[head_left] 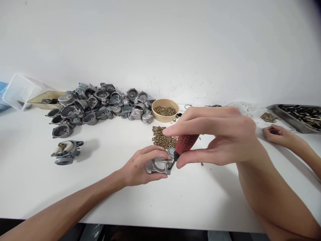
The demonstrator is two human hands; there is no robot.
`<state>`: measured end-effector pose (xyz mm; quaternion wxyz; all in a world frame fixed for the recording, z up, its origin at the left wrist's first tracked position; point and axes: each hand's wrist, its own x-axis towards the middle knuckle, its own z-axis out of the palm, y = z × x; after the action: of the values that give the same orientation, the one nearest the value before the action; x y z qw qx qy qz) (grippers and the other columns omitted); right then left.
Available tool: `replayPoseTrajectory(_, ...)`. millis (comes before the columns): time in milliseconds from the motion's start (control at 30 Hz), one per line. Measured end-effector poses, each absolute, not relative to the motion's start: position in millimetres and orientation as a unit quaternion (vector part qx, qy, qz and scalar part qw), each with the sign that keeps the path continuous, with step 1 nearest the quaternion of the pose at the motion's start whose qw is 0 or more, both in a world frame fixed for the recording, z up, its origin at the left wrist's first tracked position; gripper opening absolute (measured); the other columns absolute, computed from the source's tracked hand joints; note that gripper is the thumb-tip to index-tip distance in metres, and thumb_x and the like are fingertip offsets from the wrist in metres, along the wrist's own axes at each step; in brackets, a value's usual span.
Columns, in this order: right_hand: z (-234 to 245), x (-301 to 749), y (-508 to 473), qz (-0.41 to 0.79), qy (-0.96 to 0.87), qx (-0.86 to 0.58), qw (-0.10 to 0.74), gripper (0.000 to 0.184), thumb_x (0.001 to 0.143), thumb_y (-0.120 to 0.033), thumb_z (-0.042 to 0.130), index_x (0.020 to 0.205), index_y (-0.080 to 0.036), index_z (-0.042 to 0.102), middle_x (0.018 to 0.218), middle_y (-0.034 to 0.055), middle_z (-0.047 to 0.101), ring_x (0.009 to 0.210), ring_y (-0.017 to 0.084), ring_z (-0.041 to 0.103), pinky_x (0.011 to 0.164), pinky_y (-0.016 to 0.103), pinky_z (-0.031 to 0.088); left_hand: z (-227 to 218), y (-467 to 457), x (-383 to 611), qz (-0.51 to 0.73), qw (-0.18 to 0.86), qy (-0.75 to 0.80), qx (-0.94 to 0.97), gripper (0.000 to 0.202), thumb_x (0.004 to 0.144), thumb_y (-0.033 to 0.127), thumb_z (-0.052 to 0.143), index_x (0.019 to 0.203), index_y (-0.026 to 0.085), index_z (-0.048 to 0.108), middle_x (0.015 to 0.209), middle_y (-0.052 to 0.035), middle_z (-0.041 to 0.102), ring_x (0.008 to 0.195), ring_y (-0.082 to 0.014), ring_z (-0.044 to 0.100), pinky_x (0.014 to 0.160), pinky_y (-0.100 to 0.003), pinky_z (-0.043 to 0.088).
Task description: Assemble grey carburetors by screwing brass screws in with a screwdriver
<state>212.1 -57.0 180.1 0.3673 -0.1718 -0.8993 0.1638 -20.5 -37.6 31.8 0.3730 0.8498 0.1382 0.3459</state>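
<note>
While aloft, right grip (229,137) on screwdriver (185,144).

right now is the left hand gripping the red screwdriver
No, the right hand grips the red screwdriver; the left hand holds the metal part.

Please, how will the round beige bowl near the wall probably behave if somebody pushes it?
The bowl would probably slide rather than tip, since it looks wide and low. It may feel heavy for its size, as many small brass-coloured pieces lie inside. These could spill if it tilts, because they look loose and uncovered.
</note>
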Motion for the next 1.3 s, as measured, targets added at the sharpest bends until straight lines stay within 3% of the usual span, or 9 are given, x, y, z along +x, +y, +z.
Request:
replayPoseTrajectory(133,177.1,212.4,-56.6,0.163,-0.905,-0.167,0.355,0.031,0.102,-0.023,0.057,0.132,-0.020,0.063,0.106,0.0071,0.074,0.082,0.012,0.071,0.072,0.025,0.062,33.0,-37.4,-20.6,0.348,0.362,0.139,0.854,0.046,0.085,0.030,0.081,0.126,0.020,0.063,0.123,-0.0121,0.070,0.118,-0.0274,0.066,0.101,-0.041,0.057)
replayPoseTrajectory(267,175.9,210.7,-57.5,0.106,-0.899,-0.170,0.390,0.025,0.098,-0.030,0.064,0.122,-0.024,0.069,0.100,0.0044,0.074,0.079,0.012,0.070,0.069,0.024,0.062,33.3,-38.2,-20.2,0.350,0.359,0.144,0.853,0.042,0.085,0.031,0.080,0.122,0.020,0.065,0.120,-0.0110,0.071,0.116,-0.0268,0.067,0.100,-0.040,0.058)
replayPoseTrajectory(400,180.9,208.5,-60.6,0.128,-0.895,-0.166,0.394,0.023,0.100,-0.016,0.056,0.116,-0.022,0.071,0.111,0.0063,0.074,0.079,0.010,0.071,0.067,0.021,0.061,32.0,-39.5,-19.8,0.362,0.327,0.155,0.859,0.044,0.085,0.030,0.080,0.124,0.021,0.063,0.121,-0.0105,0.072,0.117,-0.0278,0.067,0.102,-0.043,0.057)
replayPoseTrajectory(533,183.5,208.6,-58.9,0.092,-0.887,-0.145,0.429,0.015,0.095,-0.022,0.070,0.109,-0.019,0.073,0.095,0.0035,0.072,0.073,0.009,0.069,0.065,0.019,0.060,31.4,-40.7,-19.6,0.376,0.325,0.170,0.851,0.040,0.079,0.023,0.081,0.116,0.021,0.065,0.116,-0.0085,0.072,0.108,-0.0249,0.070,0.095,-0.038,0.059)
replayPoseTrajectory(700,180.3,206.7,-59.4,0.163,-0.896,-0.160,0.382,0.037,0.100,-0.008,0.051,0.134,-0.019,0.063,0.115,0.0068,0.072,0.087,0.012,0.071,0.074,0.024,0.062,28.2,-40.8,-20.3,0.399,0.318,0.178,0.841,0.043,0.076,0.020,0.079,0.117,0.021,0.064,0.112,-0.0075,0.074,0.101,-0.0238,0.072,0.091,-0.037,0.061)
replayPoseTrajectory(867,174.4,201.2,-59.8,0.106,-0.867,-0.214,0.437,0.027,0.095,-0.016,0.065,0.121,-0.022,0.071,0.099,0.0041,0.073,0.085,0.015,0.070,0.077,0.030,0.062,20.6,-39.1,-21.8,0.414,0.298,0.180,0.841,0.046,0.075,0.019,0.081,0.118,0.021,0.063,0.110,-0.0067,0.074,0.098,-0.0226,0.072,0.091,-0.034,0.061)
replayPoseTrajectory(1033,172.3,197.9,-58.4,0.141,-0.869,-0.200,0.430,0.031,0.097,-0.011,0.057,0.124,-0.020,0.069,0.100,0.0037,0.075,0.082,0.013,0.071,0.074,0.028,0.063,22.7,-38.1,-21.7,0.407,0.302,0.170,0.845,0.044,0.076,0.020,0.079,0.117,0.021,0.063,0.111,-0.0069,0.074,0.099,-0.0236,0.072,0.089,-0.036,0.061)
replayPoseTrajectory(1167,171.4,194.2,-56.2,0.020,-0.851,-0.168,0.497,0.018,0.088,-0.026,0.078,0.105,-0.020,0.075,0.081,0.0001,0.072,0.068,0.012,0.069,0.063,0.025,0.062,27.5,-38.0,-21.4,0.400,0.308,0.191,0.842,0.042,0.076,0.022,0.079,0.115,0.020,0.063,0.109,-0.0075,0.074,0.098,-0.0248,0.072,0.087,-0.037,0.062)
replayPoseTrajectory(1300,171.9,194.3,-58.6,0.077,-0.872,-0.169,0.453,0.028,0.095,-0.015,0.064,0.122,-0.017,0.070,0.097,0.0042,0.074,0.078,0.012,0.071,0.070,0.025,0.063,25.6,-37.8,-21.6,0.404,0.296,0.190,0.844,0.042,0.075,0.021,0.078,0.115,0.021,0.064,0.107,-0.0067,0.074,0.095,-0.0247,0.073,0.086,-0.038,0.062)
